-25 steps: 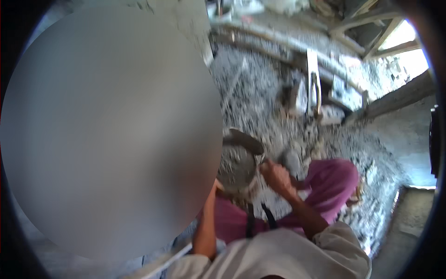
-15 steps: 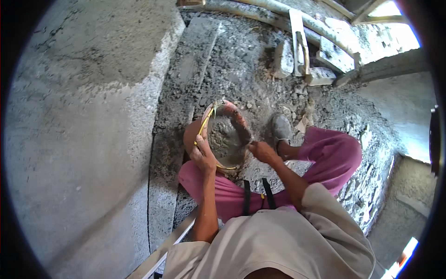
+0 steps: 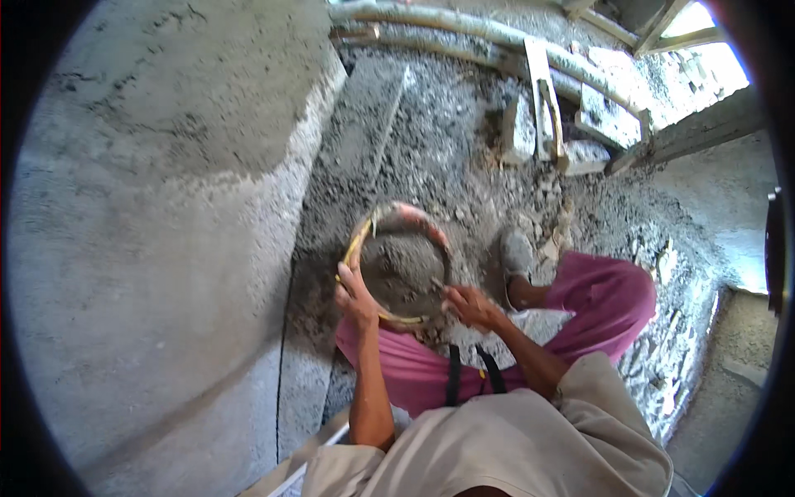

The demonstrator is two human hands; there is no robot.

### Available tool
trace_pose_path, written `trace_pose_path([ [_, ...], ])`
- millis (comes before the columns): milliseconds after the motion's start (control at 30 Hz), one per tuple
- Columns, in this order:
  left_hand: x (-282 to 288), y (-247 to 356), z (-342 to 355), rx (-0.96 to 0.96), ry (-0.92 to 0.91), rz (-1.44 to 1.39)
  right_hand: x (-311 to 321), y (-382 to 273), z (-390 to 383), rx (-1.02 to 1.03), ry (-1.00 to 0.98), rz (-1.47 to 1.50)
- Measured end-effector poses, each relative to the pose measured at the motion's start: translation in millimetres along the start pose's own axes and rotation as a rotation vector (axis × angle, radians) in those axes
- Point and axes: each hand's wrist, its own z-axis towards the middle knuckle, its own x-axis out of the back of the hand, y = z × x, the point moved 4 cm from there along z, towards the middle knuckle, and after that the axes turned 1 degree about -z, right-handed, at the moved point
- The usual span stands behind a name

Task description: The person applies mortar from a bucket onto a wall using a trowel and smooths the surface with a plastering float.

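A round bucket [image 3: 448, 263] with a worn reddish rim and a yellow band along its left edge stands between my legs, its mouth facing up. Wet grey mortar [image 3: 406, 261] is heaped inside. My left hand [image 3: 356, 296] grips the bucket's left rim, fingers closed over the yellow edge. At the right rim, my right hand [image 3: 470, 307] is closed round the handle of a trowel [image 3: 437, 283]; only a short piece of it shows, and its blade is hidden in the mortar.
A rough plastered wall [image 3: 157, 290] rises at left, with a flat plank [image 3: 364, 124] along its foot. Concrete blocks [image 3: 519, 132] and a wooden-handled tool [image 3: 553, 116] lie at far right, below long poles [image 3: 464, 33]. My shoe [image 3: 517, 253] is right of the bucket.
The bucket has swung from leaning to more upright, its outer left side now less visible. A mound of mortar has come up inside beside the trowel. Both hands keep their hold.
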Motion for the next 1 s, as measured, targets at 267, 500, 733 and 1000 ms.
trace_pose_path([
  [267, 13, -26, 9, -0.001, 0.093, 0.154, 54, -120, -56, 0.090, 0.258, 0.919],
  [500, 11, -28, 6, -0.015, 0.058, 0.180, 200, -260, -51, 0.939, 1.237, 0.536],
  [733, -2, -12, 2, 0.094, 0.091, 0.190, 78, -407, 77, 0.767, 1.196, 0.293],
  [1000, 14, 7, -20, -0.400, -0.039, 1.074, -147, -414, -67, 1.202, -0.241, 0.066],
])
